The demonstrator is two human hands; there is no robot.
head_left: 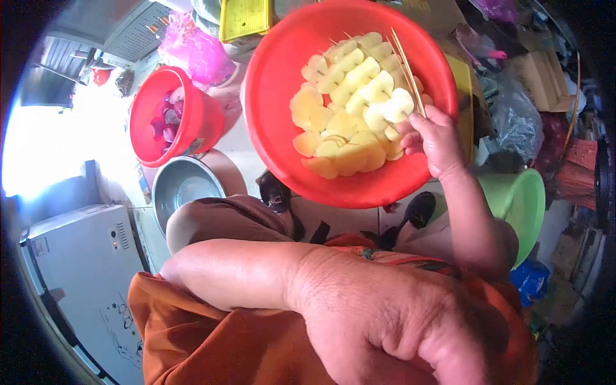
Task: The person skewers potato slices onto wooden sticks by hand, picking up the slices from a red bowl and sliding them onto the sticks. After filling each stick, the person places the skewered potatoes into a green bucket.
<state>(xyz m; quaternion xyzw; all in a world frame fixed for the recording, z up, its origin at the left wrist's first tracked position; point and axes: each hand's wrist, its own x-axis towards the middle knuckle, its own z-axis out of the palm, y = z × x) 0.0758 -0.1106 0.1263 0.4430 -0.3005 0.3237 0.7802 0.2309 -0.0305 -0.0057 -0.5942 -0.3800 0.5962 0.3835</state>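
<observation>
In the head view, my right hand (436,140) is at the right rim of a large red basin (276,83), its fingers closed around thin bamboo skewers (408,74). The skewers point up and away over the basin. Beside the fingertips lie pale yellow, thin round slices that look like potato (346,144), some threaded in rows on sticks. My left hand (398,314) is close to the camera, crossed over my lap, back of the hand upward. Its fingers bend down out of sight, so what they hold, if anything, is hidden.
Left of the basin stand a red bucket (208,119) with dark purple pieces and a metal bowl (186,183). A white appliance (86,263) is at lower left, a green tub (529,199) at right. Plastic bags (516,119) and a cardboard box (545,80) crowd the right side.
</observation>
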